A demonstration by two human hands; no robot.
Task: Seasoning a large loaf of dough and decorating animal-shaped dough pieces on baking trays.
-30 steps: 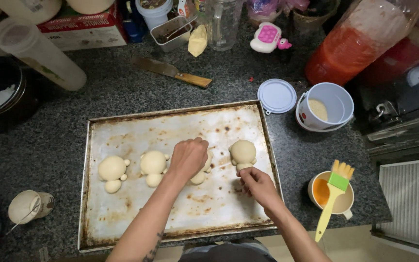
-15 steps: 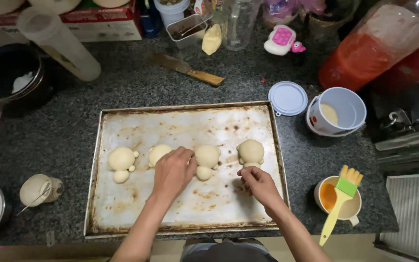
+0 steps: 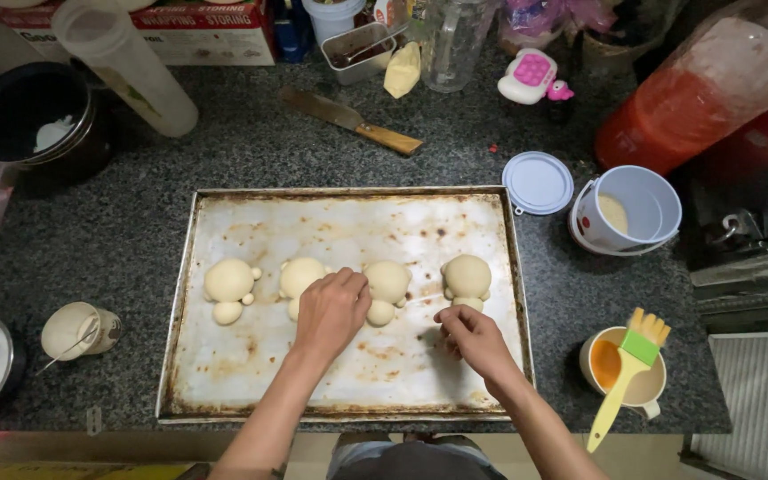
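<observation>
Four pale dough figures, each a round ball with smaller balls attached, lie in a row on a worn metal baking tray (image 3: 224, 391). My left hand (image 3: 331, 311) rests curled on the lower right part of the second dough figure (image 3: 300, 274), close to the third figure (image 3: 388, 283). Just below the fourth figure (image 3: 467, 276), my right hand (image 3: 473, 340) has its fingertips pinched together; whether they hold a bit of dough is hidden. The first figure (image 3: 228, 283) lies untouched at the left.
A cup of orange liquid (image 3: 608, 366) with a yellow-green brush (image 3: 633, 364) stands right of the tray. A white tub (image 3: 628, 209), a lid (image 3: 537, 182), a scraper (image 3: 348, 118), a black pot (image 3: 33, 124) and a small cup (image 3: 73, 331) ring the tray on the granite counter.
My left hand has shifted left from the third dough figure onto the second. My right hand has stayed below the fourth figure. The view has tilted slightly.
</observation>
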